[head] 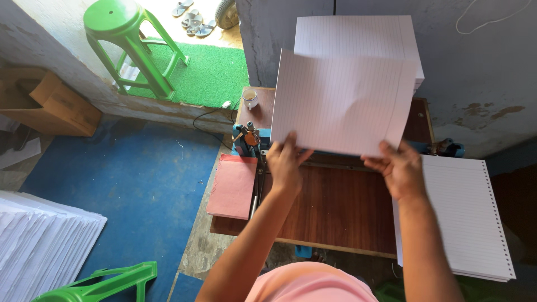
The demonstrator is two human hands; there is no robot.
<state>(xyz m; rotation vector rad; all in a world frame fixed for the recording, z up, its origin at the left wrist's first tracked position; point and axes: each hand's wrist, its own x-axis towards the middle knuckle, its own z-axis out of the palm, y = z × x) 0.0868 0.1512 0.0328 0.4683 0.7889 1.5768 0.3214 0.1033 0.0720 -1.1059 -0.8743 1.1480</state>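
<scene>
I hold a bundle of white lined sheets (341, 103) up over a brown wooden table (335, 210). My left hand (284, 162) grips its lower left edge and my right hand (400, 168) grips its lower right edge. Behind the bundle a tall stack of lined paper (358, 34) stands at the far side of the table. A blue punching machine (246, 141) runs across the table under the raised sheets. At my right lies a stack of lined sheets with punched holes (464, 215) along its right edge.
A pink card stack (232, 185) overhangs the table's left edge. A small white cup (250, 99) sits at the far left corner. On the blue floor: white paper stacks (39, 240), a cardboard box (50, 100), a green stool (131, 42), another green stool (100, 282) tipped over.
</scene>
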